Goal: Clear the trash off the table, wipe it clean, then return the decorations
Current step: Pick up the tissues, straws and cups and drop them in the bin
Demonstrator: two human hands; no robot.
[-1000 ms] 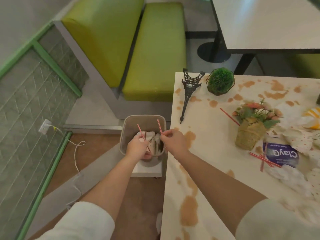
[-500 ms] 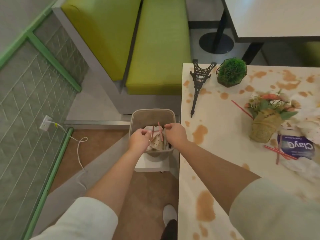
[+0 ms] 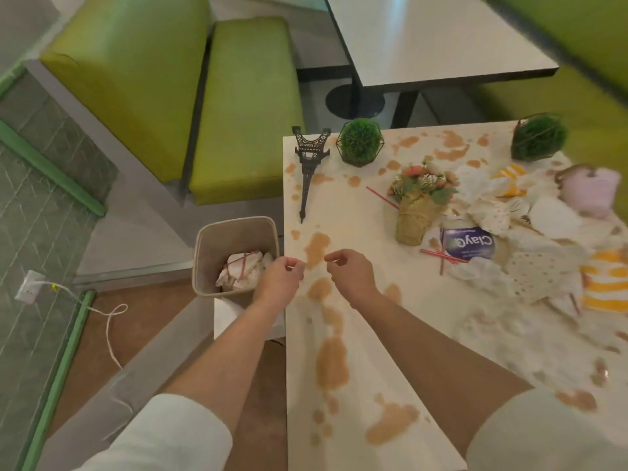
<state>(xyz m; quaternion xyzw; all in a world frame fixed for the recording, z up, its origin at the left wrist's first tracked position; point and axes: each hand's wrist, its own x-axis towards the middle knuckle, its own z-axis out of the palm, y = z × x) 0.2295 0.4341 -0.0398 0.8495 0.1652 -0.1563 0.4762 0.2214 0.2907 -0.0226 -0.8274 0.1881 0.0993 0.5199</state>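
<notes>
Now two empty, loosely curled hands — left (image 3: pixel 281 279), right (image 3: pixel 350 277) — two red straws (image 3: pixel 242 265) in one bin (image 3: pixel 234 232).

My table (image 3: pixel 360 334) is cream-white, blotched all over with tan-brown spill stains (image 3: pixel 331 363). At its far corner stands a black Eiffel Tower model (image 3: pixel 308 164), with a green ball plant (image 3: pixel 359 141) in a black wire frame just beside it. Nearer the table's middle, pink and peach flowers (image 3: pixel 424 183) sit in a straw-yellow woven pot. Red straws (image 3: pixel 438 254) lie against a purple-blue wipes pack (image 3: pixel 470 244) with white lettering. Yellow-and-white striped cups (image 3: pixel 605 283) and white, gold-dotted napkins (image 3: pixel 540 271) crowd the table's right side. Beside its left edge, the beige bin (image 3: pixel 234 232) holds white paper and red straws.
</notes>
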